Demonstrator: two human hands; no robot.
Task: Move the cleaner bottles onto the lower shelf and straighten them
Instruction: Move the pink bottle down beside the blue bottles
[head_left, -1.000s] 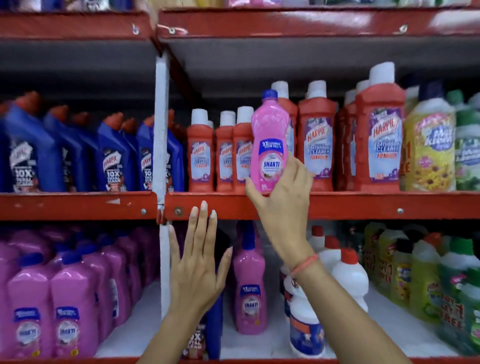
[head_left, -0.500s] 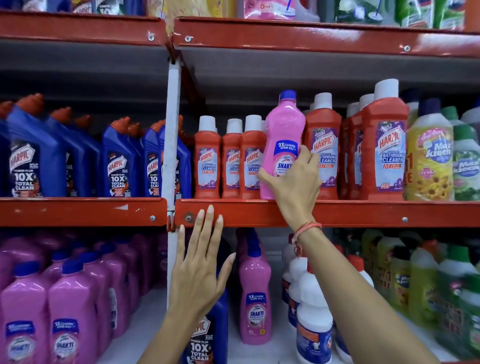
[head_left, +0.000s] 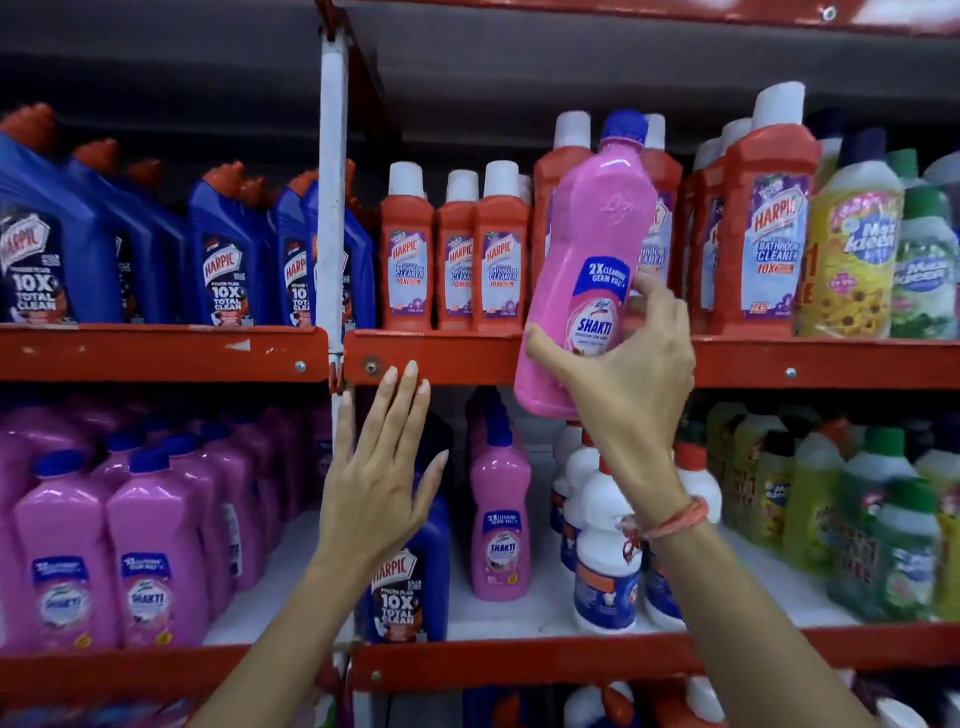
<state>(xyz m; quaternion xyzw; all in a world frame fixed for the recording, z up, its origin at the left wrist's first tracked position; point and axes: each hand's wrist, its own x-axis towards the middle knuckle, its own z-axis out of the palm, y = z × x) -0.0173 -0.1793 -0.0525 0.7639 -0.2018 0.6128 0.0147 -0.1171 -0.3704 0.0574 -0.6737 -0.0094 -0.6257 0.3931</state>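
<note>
My right hand (head_left: 628, 374) grips a pink Shakti cleaner bottle (head_left: 587, 249) with a blue cap by its lower half. The bottle is tilted and held in front of the red rail of the upper shelf (head_left: 441, 358), clear of the red Harpic bottles (head_left: 457, 260) behind it. My left hand (head_left: 379, 478) is open, fingers spread, raised in front of the lower shelf (head_left: 519, 613) beside the white upright post. On that lower shelf stand another pink Shakti bottle (head_left: 501, 514) and a blue Harpic bottle (head_left: 410, 592), partly hidden by my left hand.
Blue Harpic bottles (head_left: 228, 249) fill the upper shelf on the left. Several pink Shakti bottles (head_left: 135, 530) crowd the lower left bay. White bottles (head_left: 605, 545) and green and yellow bottles (head_left: 857, 509) stand lower right. A white post (head_left: 331, 208) divides the bays.
My right hand has lifted the pink bottle off the upper shelf and drawn it forward and down, tilting it. My left hand stayed in place, open.
</note>
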